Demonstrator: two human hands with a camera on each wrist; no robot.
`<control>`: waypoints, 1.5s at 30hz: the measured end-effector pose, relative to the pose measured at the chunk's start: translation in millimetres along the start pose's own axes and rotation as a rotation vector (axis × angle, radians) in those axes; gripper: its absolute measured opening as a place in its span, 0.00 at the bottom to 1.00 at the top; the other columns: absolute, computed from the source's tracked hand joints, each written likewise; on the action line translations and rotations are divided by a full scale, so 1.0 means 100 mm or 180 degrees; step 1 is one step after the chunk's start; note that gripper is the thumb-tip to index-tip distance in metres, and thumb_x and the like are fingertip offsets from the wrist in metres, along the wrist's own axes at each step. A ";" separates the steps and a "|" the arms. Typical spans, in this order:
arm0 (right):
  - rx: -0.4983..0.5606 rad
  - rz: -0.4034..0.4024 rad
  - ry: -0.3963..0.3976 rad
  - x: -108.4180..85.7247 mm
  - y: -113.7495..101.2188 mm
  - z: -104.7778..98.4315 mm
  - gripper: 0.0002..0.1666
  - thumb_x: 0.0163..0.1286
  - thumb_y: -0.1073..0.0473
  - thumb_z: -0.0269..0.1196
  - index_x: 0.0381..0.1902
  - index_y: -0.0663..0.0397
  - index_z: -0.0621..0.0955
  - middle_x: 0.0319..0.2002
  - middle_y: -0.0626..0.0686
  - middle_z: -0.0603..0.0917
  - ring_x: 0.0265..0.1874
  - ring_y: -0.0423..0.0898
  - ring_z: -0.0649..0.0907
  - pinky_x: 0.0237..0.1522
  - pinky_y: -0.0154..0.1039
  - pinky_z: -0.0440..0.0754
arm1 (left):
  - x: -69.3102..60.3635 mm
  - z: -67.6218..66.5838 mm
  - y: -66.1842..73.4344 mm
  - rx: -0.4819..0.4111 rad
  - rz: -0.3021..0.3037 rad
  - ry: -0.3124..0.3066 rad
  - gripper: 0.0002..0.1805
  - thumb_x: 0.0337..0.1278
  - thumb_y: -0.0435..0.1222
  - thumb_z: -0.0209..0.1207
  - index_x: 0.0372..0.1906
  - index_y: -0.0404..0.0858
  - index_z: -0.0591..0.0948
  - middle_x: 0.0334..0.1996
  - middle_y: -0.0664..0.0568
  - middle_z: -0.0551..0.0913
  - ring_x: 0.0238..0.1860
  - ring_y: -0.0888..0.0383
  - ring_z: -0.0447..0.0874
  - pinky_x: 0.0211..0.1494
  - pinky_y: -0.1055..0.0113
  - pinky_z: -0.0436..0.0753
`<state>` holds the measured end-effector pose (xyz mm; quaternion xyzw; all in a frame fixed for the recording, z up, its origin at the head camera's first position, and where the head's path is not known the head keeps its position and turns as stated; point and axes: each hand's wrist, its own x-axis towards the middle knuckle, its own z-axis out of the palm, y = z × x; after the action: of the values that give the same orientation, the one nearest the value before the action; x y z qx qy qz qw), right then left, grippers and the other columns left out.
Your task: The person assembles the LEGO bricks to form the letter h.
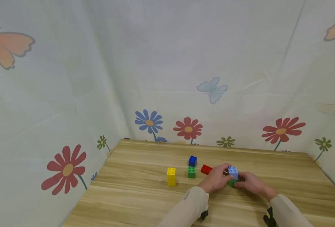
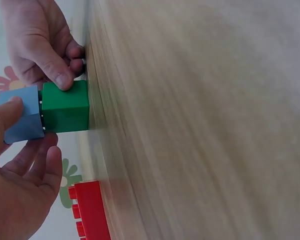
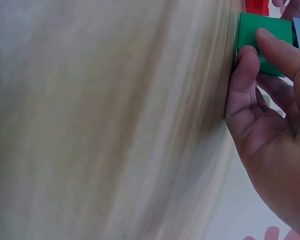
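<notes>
A light blue toy brick (image 1: 233, 171) sits on top of a green brick (image 2: 66, 106), which stands on the table. Between the two, a narrow gap with studs shows in the left wrist view. My left hand (image 1: 216, 179) pinches the light blue brick from the left, its thumb on the near face. From the right, my right hand (image 1: 252, 183) grips the green brick, with the thumb (image 3: 277, 47) pressed against its side. A red brick (image 1: 206, 169) lies on the table just left of my left hand.
Farther left on the wooden table (image 1: 127, 195) stand a yellow brick stack (image 1: 171, 177), another green brick (image 1: 191, 172) and a dark blue brick (image 1: 193, 161) behind it. A flower-printed curtain (image 1: 167, 78) hangs along the table's back edge.
</notes>
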<state>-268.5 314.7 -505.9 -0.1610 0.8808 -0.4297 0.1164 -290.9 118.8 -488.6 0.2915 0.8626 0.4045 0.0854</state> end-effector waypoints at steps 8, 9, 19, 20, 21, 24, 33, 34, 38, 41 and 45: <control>0.0089 0.0027 0.0059 0.05 -0.03 0.02 0.14 0.68 0.62 0.60 0.47 0.67 0.74 0.26 0.52 0.76 0.23 0.44 0.76 0.23 0.35 0.75 | 0.08 -0.01 -0.02 0.0080 -0.0179 -0.0034 0.20 0.63 0.44 0.57 0.59 0.53 0.72 0.47 0.62 0.77 0.41 0.69 0.74 0.48 0.70 0.77; 0.0084 0.0007 0.0074 0.06 -0.03 0.02 0.14 0.68 0.62 0.60 0.46 0.67 0.74 0.25 0.52 0.76 0.22 0.44 0.76 0.22 0.35 0.76 | 0.09 -0.02 -0.02 0.0107 -0.0176 -0.0044 0.20 0.63 0.44 0.57 0.59 0.53 0.72 0.47 0.62 0.77 0.41 0.68 0.74 0.48 0.71 0.77; 0.0083 0.0044 0.0118 0.13 -0.04 0.02 0.11 0.67 0.61 0.61 0.42 0.65 0.76 0.22 0.52 0.77 0.20 0.44 0.76 0.20 0.36 0.76 | 0.18 -0.08 -0.04 0.0559 -0.0013 -0.0061 0.21 0.63 0.45 0.57 0.60 0.52 0.71 0.47 0.61 0.77 0.37 0.67 0.73 0.44 0.73 0.76; 0.0086 0.0068 0.0116 0.14 -0.04 0.02 0.11 0.67 0.61 0.61 0.42 0.65 0.76 0.22 0.52 0.77 0.20 0.44 0.76 0.21 0.36 0.76 | 0.18 -0.09 -0.03 0.0567 -0.0005 -0.0052 0.21 0.63 0.45 0.57 0.61 0.52 0.71 0.48 0.61 0.77 0.37 0.67 0.73 0.44 0.73 0.75; 0.0084 0.0081 0.0115 0.14 -0.04 0.02 0.11 0.67 0.61 0.61 0.42 0.65 0.76 0.22 0.52 0.77 0.20 0.44 0.76 0.21 0.36 0.76 | 0.18 -0.09 -0.03 0.0566 -0.0008 -0.0047 0.21 0.63 0.45 0.57 0.61 0.51 0.71 0.48 0.61 0.77 0.38 0.67 0.73 0.45 0.73 0.76; 0.0072 0.0092 0.0101 0.16 -0.04 0.01 0.12 0.68 0.61 0.60 0.44 0.65 0.76 0.22 0.51 0.77 0.20 0.44 0.76 0.21 0.36 0.76 | 0.18 -0.12 -0.02 0.0618 -0.0011 -0.0033 0.22 0.63 0.44 0.57 0.61 0.51 0.72 0.49 0.61 0.78 0.39 0.67 0.74 0.47 0.72 0.76; -0.0011 0.0016 0.0093 0.16 -0.05 0.01 0.12 0.69 0.62 0.59 0.45 0.66 0.76 0.22 0.52 0.77 0.19 0.43 0.76 0.20 0.34 0.75 | 0.23 -0.09 -0.02 0.0897 -0.0054 -0.0070 0.24 0.64 0.46 0.56 0.64 0.52 0.70 0.54 0.62 0.77 0.49 0.68 0.75 0.53 0.70 0.74; -0.0009 0.0013 0.0094 0.16 -0.05 0.01 0.11 0.69 0.62 0.59 0.44 0.66 0.76 0.22 0.52 0.77 0.18 0.43 0.75 0.20 0.34 0.75 | 0.24 -0.09 -0.02 0.0934 -0.0053 -0.0078 0.24 0.64 0.46 0.55 0.64 0.52 0.70 0.55 0.62 0.77 0.50 0.68 0.75 0.54 0.70 0.74; -0.0037 -0.0030 0.0101 0.16 -0.04 0.01 0.10 0.69 0.62 0.59 0.41 0.65 0.76 0.21 0.51 0.77 0.17 0.41 0.75 0.19 0.34 0.76 | 0.25 -0.10 0.00 0.1060 -0.0042 -0.0127 0.25 0.64 0.46 0.55 0.66 0.52 0.69 0.57 0.62 0.75 0.51 0.67 0.74 0.56 0.70 0.73; -0.0054 -0.0047 0.0110 0.16 -0.03 0.02 0.09 0.69 0.62 0.59 0.40 0.65 0.76 0.20 0.51 0.77 0.17 0.41 0.75 0.19 0.34 0.76 | 0.24 -0.11 0.02 0.1035 -0.0082 -0.0154 0.26 0.63 0.46 0.56 0.66 0.52 0.69 0.57 0.62 0.75 0.49 0.67 0.74 0.56 0.69 0.73; -0.0042 -0.0021 0.0135 0.16 -0.03 0.02 0.10 0.69 0.61 0.59 0.41 0.64 0.76 0.20 0.50 0.76 0.17 0.42 0.75 0.18 0.35 0.76 | 0.22 -0.12 0.02 0.0956 -0.0096 -0.0135 0.26 0.63 0.45 0.56 0.66 0.51 0.69 0.56 0.61 0.76 0.49 0.67 0.75 0.56 0.69 0.73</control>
<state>-281.7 305.2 -506.1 -0.1556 0.8854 -0.4276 0.0953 -312.7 124.1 -477.3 0.2965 0.9157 0.2634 0.0651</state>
